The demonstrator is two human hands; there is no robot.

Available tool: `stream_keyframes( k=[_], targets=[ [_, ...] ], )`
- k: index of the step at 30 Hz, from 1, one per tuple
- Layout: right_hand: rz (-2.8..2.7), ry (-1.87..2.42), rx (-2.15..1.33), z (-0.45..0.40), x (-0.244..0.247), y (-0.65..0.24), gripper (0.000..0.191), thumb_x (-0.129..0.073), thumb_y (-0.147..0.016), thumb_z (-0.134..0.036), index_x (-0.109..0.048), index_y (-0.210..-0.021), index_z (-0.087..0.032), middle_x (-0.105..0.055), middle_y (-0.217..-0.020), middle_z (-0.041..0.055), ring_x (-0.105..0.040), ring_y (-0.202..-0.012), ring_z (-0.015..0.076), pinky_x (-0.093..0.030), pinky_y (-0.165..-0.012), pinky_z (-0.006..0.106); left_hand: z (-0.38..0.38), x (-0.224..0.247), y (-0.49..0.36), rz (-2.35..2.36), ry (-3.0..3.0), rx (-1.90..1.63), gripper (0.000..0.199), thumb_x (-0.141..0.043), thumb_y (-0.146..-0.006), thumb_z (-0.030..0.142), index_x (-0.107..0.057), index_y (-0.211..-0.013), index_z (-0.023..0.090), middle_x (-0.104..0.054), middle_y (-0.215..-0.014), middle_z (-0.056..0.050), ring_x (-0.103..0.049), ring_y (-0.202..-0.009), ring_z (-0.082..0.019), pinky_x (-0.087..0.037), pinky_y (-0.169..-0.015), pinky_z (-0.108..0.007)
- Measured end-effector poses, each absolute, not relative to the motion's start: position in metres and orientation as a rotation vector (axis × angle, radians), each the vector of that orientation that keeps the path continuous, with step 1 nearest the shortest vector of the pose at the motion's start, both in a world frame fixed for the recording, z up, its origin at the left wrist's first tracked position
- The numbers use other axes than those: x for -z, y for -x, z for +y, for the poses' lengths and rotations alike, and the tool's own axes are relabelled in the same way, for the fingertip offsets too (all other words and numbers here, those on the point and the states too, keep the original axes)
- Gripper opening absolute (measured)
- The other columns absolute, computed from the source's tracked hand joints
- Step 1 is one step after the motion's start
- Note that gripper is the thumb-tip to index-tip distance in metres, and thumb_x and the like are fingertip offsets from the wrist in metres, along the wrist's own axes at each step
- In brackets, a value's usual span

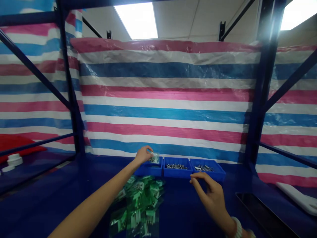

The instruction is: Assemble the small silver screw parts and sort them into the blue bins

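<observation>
My left hand (143, 154) reaches forward over the left blue bin and pinches a small clear plastic bag (155, 158) with small pieces in it. That left bin (148, 171) is partly hidden by the hand and bag. My right hand (210, 191) is in front of the right blue bin (219, 172), thumb and fingertips drawn together; anything between them is too small to make out. Metal cylindrical parts (203, 168) lie in the right bin. The middle blue bin (177, 173) contains many small shiny metal pieces (175, 166). Below my left forearm lies a pile of clear and green bags (142, 198) containing metal parts.
A black phone-like slab (262, 211) and a white device (297, 198) lie at the right. White round containers (15, 160) and a red item (17, 145) are at far left. Blue metal posts (262, 99) and a striped plastic sheet (168, 114) enclose the blue table (96, 175).
</observation>
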State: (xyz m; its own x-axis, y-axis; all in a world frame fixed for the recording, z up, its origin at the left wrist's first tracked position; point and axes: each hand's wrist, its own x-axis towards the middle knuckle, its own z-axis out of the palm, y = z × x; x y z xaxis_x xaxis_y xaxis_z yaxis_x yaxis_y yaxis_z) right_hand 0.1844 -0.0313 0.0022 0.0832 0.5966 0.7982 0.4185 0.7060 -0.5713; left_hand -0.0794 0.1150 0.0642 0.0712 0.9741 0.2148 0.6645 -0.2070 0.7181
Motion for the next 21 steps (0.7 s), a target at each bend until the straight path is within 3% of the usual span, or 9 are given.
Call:
stream_keyframes(
  k=[5, 12, 15, 17, 21],
  targets=[
    [-1.499, 0.898, -0.249, -0.025, 0.002, -0.187, 0.014, -0.058, -0.086, -0.030, -0.064, -0.089, -0.018, -0.068, -0.076, 0.0049, -0.066, -0.073, 0.0205, -0.052, -0.070, 0.031, 0.128, -0.040, 0.070, 1.722, -2.014, -0.564, 0.027, -0.055, -0.090, 0.029, -0.056, -0.113, 0.014, -0.060, -0.111, -0.008, -0.062, -0.091, -0.020, -0.054, -0.077, -0.038],
    [-1.616, 0.904, -0.371, -0.025, 0.005, -0.181, 0.016, -0.056, -0.087, -0.031, -0.065, -0.088, -0.018, -0.067, -0.072, 0.0039, -0.065, -0.071, 0.0198, -0.050, -0.069, 0.030, 0.099, -0.055, 0.067, 1.849, -2.350, -0.492, 0.024, -0.063, -0.083, 0.030, -0.061, -0.102, 0.015, -0.062, -0.106, -0.010, -0.059, -0.100, -0.026, -0.047, -0.085, -0.042],
    [-1.625, 0.908, -0.397, -0.026, 0.005, -0.180, 0.017, -0.056, -0.087, -0.032, -0.065, -0.088, -0.018, -0.067, -0.073, 0.0036, -0.065, -0.071, 0.0194, -0.049, -0.069, 0.029, 0.064, -0.062, 0.057, 1.803, -2.571, -0.564, 0.022, -0.054, -0.085, 0.028, -0.060, -0.103, 0.017, -0.061, -0.109, -0.012, -0.054, -0.109, -0.031, -0.041, -0.091, -0.043],
    [-1.624, 0.913, -0.412, -0.025, 0.006, -0.180, 0.016, -0.056, -0.087, -0.032, -0.065, -0.088, -0.019, -0.067, -0.073, 0.0033, -0.065, -0.071, 0.0191, -0.048, -0.069, 0.029, 0.039, -0.059, 0.048, 1.720, -2.699, -0.533, 0.021, -0.048, -0.086, 0.031, -0.061, -0.098, 0.019, -0.064, -0.102, -0.010, -0.057, -0.102, -0.028, -0.042, -0.088, -0.040],
    [-1.656, 0.923, -0.427, -0.026, 0.006, -0.178, 0.016, -0.055, -0.087, -0.032, -0.065, -0.087, -0.019, -0.067, -0.074, 0.0033, -0.065, -0.072, 0.0193, -0.048, -0.069, 0.029, 0.006, -0.037, 0.035, 1.657, -2.806, -0.378, 0.022, -0.060, -0.075, 0.034, -0.063, -0.086, 0.016, -0.066, -0.086, -0.010, -0.063, -0.082, -0.028, -0.048, -0.072, -0.035]
  ],
)
